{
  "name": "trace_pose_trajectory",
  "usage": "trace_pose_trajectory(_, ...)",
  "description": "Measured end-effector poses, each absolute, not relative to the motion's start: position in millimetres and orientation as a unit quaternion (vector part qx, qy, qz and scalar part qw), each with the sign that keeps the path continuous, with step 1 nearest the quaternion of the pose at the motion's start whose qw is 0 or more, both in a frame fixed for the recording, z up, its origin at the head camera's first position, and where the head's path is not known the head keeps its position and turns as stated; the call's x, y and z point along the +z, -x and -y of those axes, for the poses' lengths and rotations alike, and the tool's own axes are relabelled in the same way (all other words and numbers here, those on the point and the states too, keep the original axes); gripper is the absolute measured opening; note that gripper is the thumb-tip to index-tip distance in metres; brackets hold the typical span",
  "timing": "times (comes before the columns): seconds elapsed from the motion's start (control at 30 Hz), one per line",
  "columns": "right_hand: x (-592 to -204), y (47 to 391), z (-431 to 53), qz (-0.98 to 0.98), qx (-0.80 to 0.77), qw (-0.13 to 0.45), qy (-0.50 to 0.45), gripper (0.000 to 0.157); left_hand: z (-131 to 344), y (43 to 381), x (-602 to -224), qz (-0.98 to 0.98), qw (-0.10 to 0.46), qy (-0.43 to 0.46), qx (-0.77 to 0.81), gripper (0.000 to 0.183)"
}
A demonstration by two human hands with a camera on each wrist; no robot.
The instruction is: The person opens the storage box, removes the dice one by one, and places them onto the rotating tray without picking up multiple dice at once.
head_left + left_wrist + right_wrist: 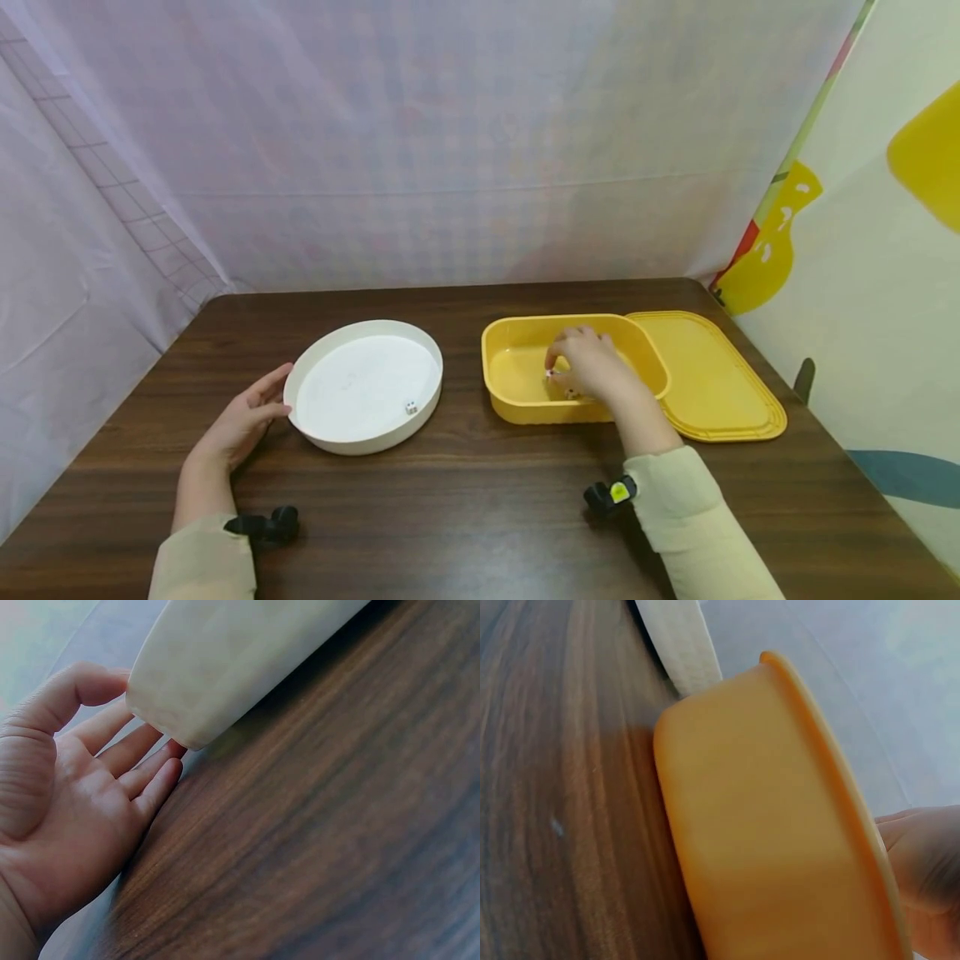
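Observation:
A round white tray (360,379) lies on the left of the table, with a small white die (411,408) inside near its front right wall. At the tray's left side, my left hand (243,417) touches the wall with fingers extended and thumb by the rim; the left wrist view shows this palm (82,795) facing the tray. My right hand (588,362) reaches into a yellow rectangular box (498,408) and pinches a small white die (550,374) between thumb and fingers. Another die (572,393) lies partly hidden beneath that hand. In the right wrist view, the box wall hides the fingertips.
A yellow lid (712,375) lies flat on the brown wooden table (420,517), right beside the box. A pale curtain (450,150) hangs behind the table's far edge. The patterned wall (885,292) stands along the right.

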State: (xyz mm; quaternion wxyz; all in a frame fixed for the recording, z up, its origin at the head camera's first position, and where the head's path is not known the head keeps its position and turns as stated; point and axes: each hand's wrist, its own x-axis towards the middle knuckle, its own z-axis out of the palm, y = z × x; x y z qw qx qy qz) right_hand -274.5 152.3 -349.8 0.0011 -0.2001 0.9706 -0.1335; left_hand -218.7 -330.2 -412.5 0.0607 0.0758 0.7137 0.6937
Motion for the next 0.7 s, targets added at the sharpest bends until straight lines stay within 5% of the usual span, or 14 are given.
trace_pose_trajectory(0.7, -319.5, 253.2, -124.7, -0.954, -0.121, -0.080, 0.261, 0.009, 331.7, 219.5, -414.3, -0.719, 0.057, -0.077, 0.688, 0.072)
